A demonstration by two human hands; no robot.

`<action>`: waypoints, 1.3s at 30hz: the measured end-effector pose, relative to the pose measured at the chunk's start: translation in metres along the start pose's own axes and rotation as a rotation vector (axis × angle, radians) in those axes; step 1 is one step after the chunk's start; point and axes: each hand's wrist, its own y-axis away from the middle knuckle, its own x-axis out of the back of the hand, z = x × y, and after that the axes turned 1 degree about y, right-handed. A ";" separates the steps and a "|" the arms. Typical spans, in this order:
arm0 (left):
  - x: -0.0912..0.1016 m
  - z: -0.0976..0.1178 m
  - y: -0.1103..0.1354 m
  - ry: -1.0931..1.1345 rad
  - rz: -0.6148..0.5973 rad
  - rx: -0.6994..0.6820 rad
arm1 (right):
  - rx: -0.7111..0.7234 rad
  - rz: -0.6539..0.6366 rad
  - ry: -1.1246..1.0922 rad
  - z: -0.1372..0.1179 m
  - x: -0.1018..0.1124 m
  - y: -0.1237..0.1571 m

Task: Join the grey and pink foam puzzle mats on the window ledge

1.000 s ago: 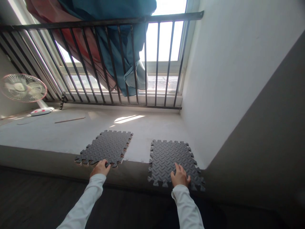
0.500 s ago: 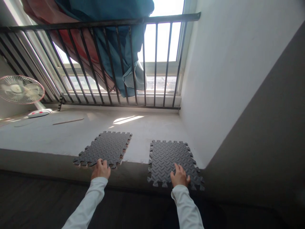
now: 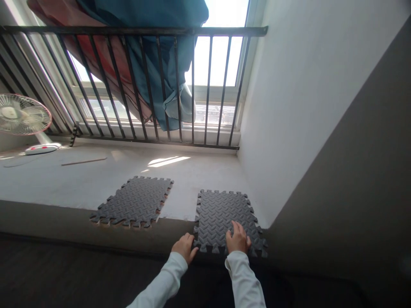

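Two dark grey interlocking foam mats with a raised tread pattern lie on a white ledge, their near edges jutting past its front. On the right foam mat (image 3: 215, 214) rests my right hand (image 3: 238, 239), near its front edge, fingers spread over the surface. At that mat's front left corner is my left hand (image 3: 185, 248), thumb apart from the fingers; whether it touches the edge I cannot tell. The left foam mat (image 3: 135, 201) lies apart from the other, with no hand on it.
Behind the ledge (image 3: 105, 179) runs a black metal railing (image 3: 144, 31), with a blue and red curtain (image 3: 150, 72) hanging beyond it. A fan (image 3: 41, 147) and a thin stick (image 3: 84, 162) are at the left. A white wall (image 3: 289, 107) bounds the right side.
My left hand has left the front edge of the left mat and moved right to the right mat's corner. My right hand stays on its mat. The view has shifted slightly.
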 end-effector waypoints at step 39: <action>0.067 -0.166 0.030 -0.159 0.312 0.194 | 0.007 0.305 -0.072 -0.003 0.000 -0.007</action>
